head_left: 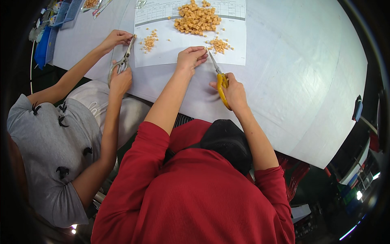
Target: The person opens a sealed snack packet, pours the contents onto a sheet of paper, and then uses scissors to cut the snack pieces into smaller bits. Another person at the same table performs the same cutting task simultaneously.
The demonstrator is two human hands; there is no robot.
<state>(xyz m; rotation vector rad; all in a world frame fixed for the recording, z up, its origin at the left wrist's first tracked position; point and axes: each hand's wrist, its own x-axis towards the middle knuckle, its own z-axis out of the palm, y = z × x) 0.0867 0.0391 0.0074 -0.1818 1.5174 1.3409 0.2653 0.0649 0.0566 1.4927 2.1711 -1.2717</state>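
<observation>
The right hand (235, 90) has its grip closed through the yellow handles of the scissors (217, 77), blades pointing up toward the printed sheet (178, 49) on the white counter (292, 81). The left hand (190, 58) rests at the sheet's near edge, fingers curled, probably pinching a small piece at the blade tips, though that is too small to make out. A big heap of orange cubes (198, 19) lies at the sheet's far end, cut bits (219, 44) just beyond the blades. With fingertips this close to the blades, a hasty snip could nick them. At the sheet's left edge, a co-worker's hand (120, 79) holds grey scissors (123, 61)
</observation>
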